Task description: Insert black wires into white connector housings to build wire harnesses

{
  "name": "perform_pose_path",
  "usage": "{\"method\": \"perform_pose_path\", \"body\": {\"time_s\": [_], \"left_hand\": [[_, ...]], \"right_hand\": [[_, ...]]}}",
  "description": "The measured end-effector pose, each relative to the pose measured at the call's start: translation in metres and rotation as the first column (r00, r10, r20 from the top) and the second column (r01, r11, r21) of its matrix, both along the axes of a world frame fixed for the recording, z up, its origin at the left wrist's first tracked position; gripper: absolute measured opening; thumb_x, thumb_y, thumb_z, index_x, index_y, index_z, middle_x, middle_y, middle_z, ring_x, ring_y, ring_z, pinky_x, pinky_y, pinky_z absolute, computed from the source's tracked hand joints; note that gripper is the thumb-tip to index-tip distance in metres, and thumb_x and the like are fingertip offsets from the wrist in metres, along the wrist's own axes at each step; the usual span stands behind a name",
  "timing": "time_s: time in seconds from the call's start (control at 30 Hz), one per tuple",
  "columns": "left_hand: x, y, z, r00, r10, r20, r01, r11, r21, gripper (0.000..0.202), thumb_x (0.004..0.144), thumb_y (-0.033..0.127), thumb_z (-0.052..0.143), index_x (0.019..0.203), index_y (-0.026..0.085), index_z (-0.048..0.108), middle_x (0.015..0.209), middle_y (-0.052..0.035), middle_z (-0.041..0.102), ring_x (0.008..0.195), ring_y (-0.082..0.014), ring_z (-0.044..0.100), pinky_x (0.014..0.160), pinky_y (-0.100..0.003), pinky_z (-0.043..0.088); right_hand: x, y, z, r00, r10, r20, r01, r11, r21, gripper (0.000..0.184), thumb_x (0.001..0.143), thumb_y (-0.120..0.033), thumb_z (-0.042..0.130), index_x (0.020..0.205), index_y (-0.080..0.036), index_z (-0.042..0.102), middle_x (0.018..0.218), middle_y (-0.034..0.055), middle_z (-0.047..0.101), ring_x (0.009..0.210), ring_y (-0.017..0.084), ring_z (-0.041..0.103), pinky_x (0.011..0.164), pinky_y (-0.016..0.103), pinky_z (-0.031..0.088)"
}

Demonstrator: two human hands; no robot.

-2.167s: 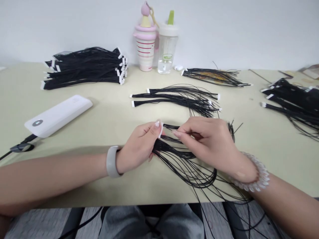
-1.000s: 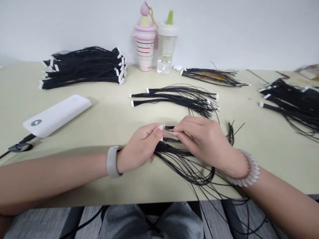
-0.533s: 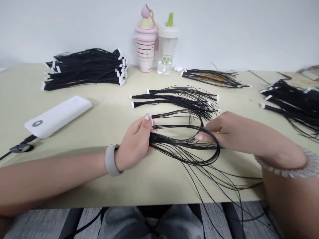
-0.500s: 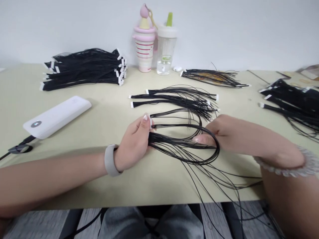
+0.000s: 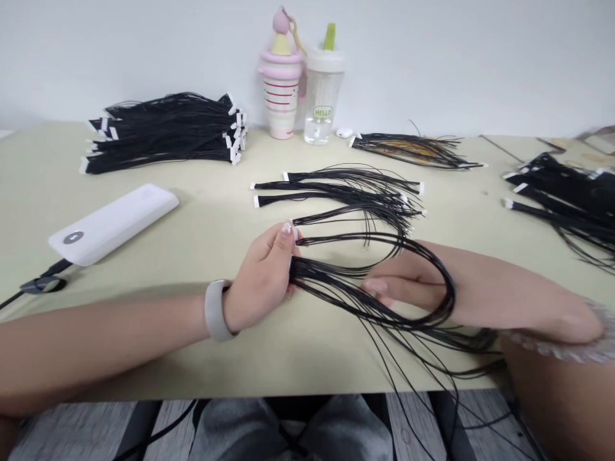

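Swung rightward since the earlier frame, your right hand (image 5: 406, 275) lies under a loop of black wires (image 5: 336, 282), its hold unclear, while your left fingers (image 5: 283, 232) pinch their ends above the table (image 5: 307, 365), near laid-out wire bundles (image 5: 336, 186) and a white power bank (image 5: 113, 224).

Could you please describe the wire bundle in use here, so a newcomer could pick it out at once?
On the pale green table, find the person's left hand. The black wire bundle pinched there loops over the right hand; unlike the bundles lying nearby, it alone is being held.
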State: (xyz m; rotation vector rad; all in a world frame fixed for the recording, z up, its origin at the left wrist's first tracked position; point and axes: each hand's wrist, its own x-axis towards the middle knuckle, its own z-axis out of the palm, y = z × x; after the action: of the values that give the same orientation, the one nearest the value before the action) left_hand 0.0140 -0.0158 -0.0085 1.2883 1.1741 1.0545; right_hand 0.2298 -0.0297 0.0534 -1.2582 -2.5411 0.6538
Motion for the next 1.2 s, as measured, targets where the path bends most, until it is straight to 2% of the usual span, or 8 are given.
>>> {"method": "perform_pose_path", "body": {"time_s": [0.07, 0.1, 0.2, 0.43, 0.53, 0.73, 0.93, 1.2], "left_hand": [[0.001, -0.003, 0.003, 0.999, -0.040, -0.025, 0.040, 0.999, 0.019, 0.035, 0.084, 0.051, 0.036, 0.079, 0.019, 0.048, 0.054, 0.0050, 0.044, 0.032, -0.0047, 0.041, 0.029, -0.017, 0.033], [0.001, -0.004, 0.004, 0.997, -0.065, -0.039, 0.066, 0.997, 0.035, 0.035, 0.085, 0.050, 0.036, 0.078, 0.019, 0.048, 0.053, 0.0055, 0.043, 0.031, -0.0044, 0.041, 0.029, -0.016, 0.033], [0.000, -0.007, 0.006, 0.991, -0.117, -0.059, 0.121, 0.990, 0.066, 0.033, 0.086, 0.048, 0.035, 0.079, 0.019, 0.048, 0.051, 0.0066, 0.042, 0.031, -0.0034, 0.040, 0.030, -0.015, 0.033], [0.001, -0.008, 0.005, 0.986, -0.152, -0.071, 0.157, 0.985, 0.072, 0.033, 0.087, 0.047, 0.033, 0.077, 0.019, 0.046, 0.043, 0.0074, 0.038, 0.032, -0.0042, 0.038, 0.032, -0.015, 0.031], [0.001, -0.008, 0.006, 0.984, -0.157, -0.089, 0.165, 0.982, 0.091, 0.034, 0.087, 0.047, 0.032, 0.077, 0.018, 0.047, 0.045, 0.0070, 0.039, 0.033, -0.0040, 0.038, 0.033, -0.015, 0.031], [0.002, -0.008, 0.006, 0.984, -0.164, -0.067, 0.170, 0.980, 0.099, 0.034, 0.087, 0.047, 0.032, 0.074, 0.018, 0.044, 0.047, 0.0069, 0.039, 0.034, -0.0040, 0.038, 0.034, -0.016, 0.032], [0.001, -0.007, 0.004, 0.980, -0.156, -0.122, 0.169, 0.980, 0.109, 0.034, 0.088, 0.046, 0.031, 0.076, 0.018, 0.047, 0.050, 0.0059, 0.041, 0.037, -0.0041, 0.038, 0.036, -0.016, 0.032], [0.002, -0.006, 0.006, 0.980, -0.174, -0.101, 0.182, 0.980, 0.083, 0.035, 0.087, 0.048, 0.031, 0.076, 0.018, 0.047, 0.046, 0.0064, 0.041, 0.033, -0.0048, 0.039, 0.034, -0.017, 0.032]], "right_hand": [[-0.012, 0.002, -0.008, 0.999, 0.038, -0.039, -0.043, 0.989, -0.143, 0.022, 0.084, -0.030, 0.048, 0.067, -0.017, 0.051, 0.057, -0.0047, 0.051, 0.049, 0.005, 0.042, 0.042, 0.016, 0.034], [-0.019, 0.003, -0.010, 0.994, 0.039, -0.100, -0.053, 0.987, -0.149, 0.021, 0.086, -0.030, 0.046, 0.069, -0.017, 0.051, 0.059, -0.0046, 0.051, 0.051, 0.005, 0.043, 0.044, 0.015, 0.034], [-0.038, 0.004, -0.015, 0.979, 0.064, -0.194, -0.084, 0.992, -0.099, 0.026, 0.088, -0.028, 0.040, 0.066, -0.017, 0.048, 0.057, -0.0056, 0.046, 0.049, 0.004, 0.036, 0.046, 0.015, 0.031], [-0.045, -0.001, -0.018, 0.989, 0.012, -0.146, -0.007, 0.999, 0.040, 0.022, 0.086, -0.025, 0.044, 0.068, -0.016, 0.049, 0.056, -0.0059, 0.045, 0.048, 0.003, 0.032, 0.047, 0.015, 0.028], [-0.045, -0.003, -0.019, 0.990, 0.019, -0.140, -0.009, 0.997, 0.072, 0.018, 0.085, -0.023, 0.045, 0.070, -0.016, 0.051, 0.056, -0.0056, 0.047, 0.047, 0.003, 0.035, 0.047, 0.015, 0.029], [-0.044, -0.004, -0.022, 0.978, -0.014, -0.209, 0.018, 1.000, 0.018, 0.009, 0.084, -0.023, 0.047, 0.084, -0.017, 0.055, 0.072, -0.0016, 0.059, 0.057, 0.005, 0.048, 0.054, 0.015, 0.037], [-0.046, -0.002, -0.023, 0.994, 0.075, -0.076, -0.064, 0.988, 0.140, 0.019, 0.087, -0.021, 0.041, 0.073, -0.016, 0.051, 0.062, -0.0024, 0.052, 0.051, 0.006, 0.039, 0.052, 0.019, 0.030], [-0.048, -0.002, -0.020, 0.996, 0.075, -0.054, -0.063, 0.980, 0.187, 0.010, 0.083, -0.015, 0.042, 0.077, -0.016, 0.051, 0.068, -0.0002, 0.052, 0.058, 0.008, 0.043, 0.058, 0.022, 0.035]]}}
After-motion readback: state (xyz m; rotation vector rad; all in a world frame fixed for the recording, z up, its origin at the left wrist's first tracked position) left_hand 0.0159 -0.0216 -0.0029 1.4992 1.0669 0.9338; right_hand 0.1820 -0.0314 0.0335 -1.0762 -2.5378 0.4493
